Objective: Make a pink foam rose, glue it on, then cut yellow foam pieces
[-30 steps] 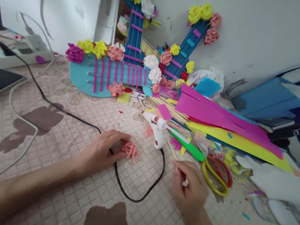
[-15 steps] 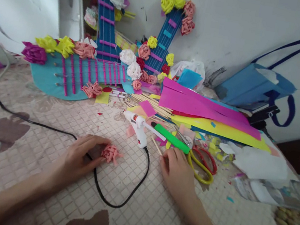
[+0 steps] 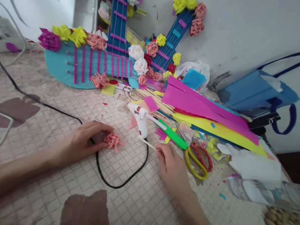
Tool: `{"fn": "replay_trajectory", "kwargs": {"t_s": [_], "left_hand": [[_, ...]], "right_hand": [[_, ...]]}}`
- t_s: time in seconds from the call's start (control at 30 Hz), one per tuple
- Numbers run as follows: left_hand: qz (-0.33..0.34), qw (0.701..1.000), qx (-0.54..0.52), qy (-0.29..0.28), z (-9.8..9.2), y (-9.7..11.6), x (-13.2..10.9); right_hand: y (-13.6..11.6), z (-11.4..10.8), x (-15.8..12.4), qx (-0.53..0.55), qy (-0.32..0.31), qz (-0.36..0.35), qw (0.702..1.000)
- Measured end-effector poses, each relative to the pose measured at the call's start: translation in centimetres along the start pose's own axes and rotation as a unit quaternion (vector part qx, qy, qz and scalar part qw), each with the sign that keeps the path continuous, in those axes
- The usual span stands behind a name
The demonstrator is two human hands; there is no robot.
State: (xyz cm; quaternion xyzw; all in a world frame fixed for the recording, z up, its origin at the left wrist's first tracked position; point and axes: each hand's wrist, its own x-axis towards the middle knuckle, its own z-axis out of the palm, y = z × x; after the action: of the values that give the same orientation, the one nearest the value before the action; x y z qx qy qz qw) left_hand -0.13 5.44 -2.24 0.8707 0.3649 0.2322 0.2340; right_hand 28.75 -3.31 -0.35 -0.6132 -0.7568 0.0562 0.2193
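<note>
Pink paper flower (image 3: 112,140), frame centre, on tablecloth (image 3: 150,212): likely light, crushable; best held at base, not petals. Left hand (image 3: 81,143) closed on its left edge. Right hand (image 3: 171,166) pinching end of thin wooden skewer (image 3: 147,143), just below glue gun (image 3: 140,120).

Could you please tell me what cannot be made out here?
Head view:
- Left hand: whether it pinches the pink paper flower, hidden by its own fingers.
- Wooden stick: one end, under the right hand.
- Scissors: blades, beneath the green tool.
- Clear bottle: contents, blurred near right edge.
</note>
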Motion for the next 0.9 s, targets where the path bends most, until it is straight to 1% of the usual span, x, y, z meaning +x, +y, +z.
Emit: {"fn": "replay_trajectory", "kwargs": {"t_s": [0.17,0.33,0.4,0.63,0.77,0.83,0.9], "left_hand": [[0.018,1.0,-0.017,0.009,0.0,0.4,0.3],[0.041,0.998,-0.032,0.027,-0.2,0.7,0.5],[0.05,0.998,-0.038,0.023,-0.3,0.8,0.5],[0.077,0.996,-0.043,0.011,-0.6,0.9,0.4],[0.082,0.996,-0.029,-0.002,-0.4,0.7,0.3],[0.079,0.997,-0.019,0.006,0.0,0.6,0.3],[0.074,0.997,-0.011,0.025,0.4,0.6,0.2]], "right_hand": [[-2.0,1.4,-0.3,0.044,-0.003,-0.041,0.998],[-2.4,2.3,-0.4,0.103,0.04,-0.078,0.991],[-2.4,2.4,-0.4,0.112,0.05,-0.078,0.989],[-2.5,2.5,-0.6,0.11,0.05,-0.077,0.99],[-2.5,2.5,-0.7,0.114,0.061,-0.075,0.989],[-2.5,2.5,-0.8,0.117,0.063,-0.074,0.988],[-2.7,2.5,-0.8,0.121,0.063,-0.073,0.988]]}}
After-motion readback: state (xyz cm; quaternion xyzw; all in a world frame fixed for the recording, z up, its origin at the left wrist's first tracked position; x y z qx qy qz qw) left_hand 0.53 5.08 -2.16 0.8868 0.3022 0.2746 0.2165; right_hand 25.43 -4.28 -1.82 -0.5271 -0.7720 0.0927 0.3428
